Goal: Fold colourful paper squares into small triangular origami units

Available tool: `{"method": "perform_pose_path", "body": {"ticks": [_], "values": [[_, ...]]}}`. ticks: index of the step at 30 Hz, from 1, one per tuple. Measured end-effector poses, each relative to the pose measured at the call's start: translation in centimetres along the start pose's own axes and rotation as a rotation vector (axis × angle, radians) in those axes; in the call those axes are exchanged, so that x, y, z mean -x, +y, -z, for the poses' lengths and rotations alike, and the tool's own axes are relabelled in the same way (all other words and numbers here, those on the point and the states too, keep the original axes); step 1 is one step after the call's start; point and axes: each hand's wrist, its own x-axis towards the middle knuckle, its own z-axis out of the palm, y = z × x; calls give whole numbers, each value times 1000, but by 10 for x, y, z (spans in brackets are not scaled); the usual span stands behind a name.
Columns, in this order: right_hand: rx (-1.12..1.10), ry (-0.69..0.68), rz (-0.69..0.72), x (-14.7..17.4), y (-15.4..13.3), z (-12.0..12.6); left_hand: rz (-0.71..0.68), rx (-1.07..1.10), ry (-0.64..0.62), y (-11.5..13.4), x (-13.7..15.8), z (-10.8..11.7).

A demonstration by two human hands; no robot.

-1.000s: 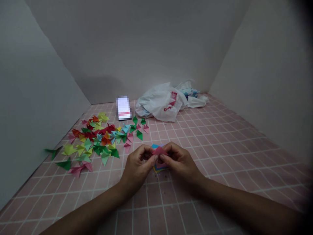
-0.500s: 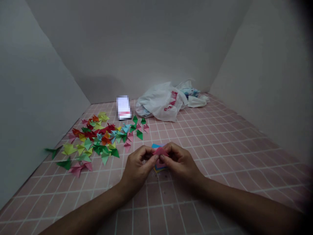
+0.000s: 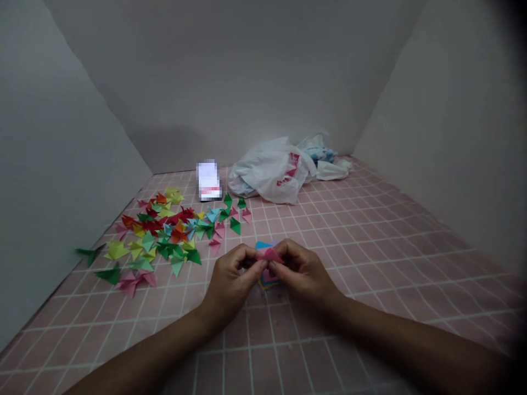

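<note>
The left hand [image 3: 235, 277] and right hand [image 3: 307, 271] pinch one pink folded paper [image 3: 271, 254] over one stack of coloured sheets [image 3: 269, 286]; leftward, folded paper pieces [image 3: 178, 233] (too overlapped for me to count) crowd near one lit screen [image 3: 208, 180].

Small walled-in nook, in use for paper craft; home or workroom, I can't tell from here. My head view shows plain pale back wall [image 3: 255, 71], left wall [image 3: 53, 175] and right wall [image 3: 448, 137] closing three sides. Pink tablecloth [image 3: 370, 236] with white grid, rippled at right, gives me homely hint. Origami cranes [image 3: 166, 250] spread at left, coloured paper stack [image 3: 263, 245] near centre. Toward back: bright-screened smartphone [image 3: 208, 180], blurred, and printed white plastic carrier bag [image 3: 269, 173].
</note>
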Motion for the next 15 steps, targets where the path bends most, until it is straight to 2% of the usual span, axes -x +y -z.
{"method": "perform_pose_path", "body": {"ticks": [6,15], "values": [[-176,-64,-38,-1,0,0,29,5,-4,0,-1,1],[-188,-44,-106,-1,-3,3,130,0,-114,1,-5,2]]}}
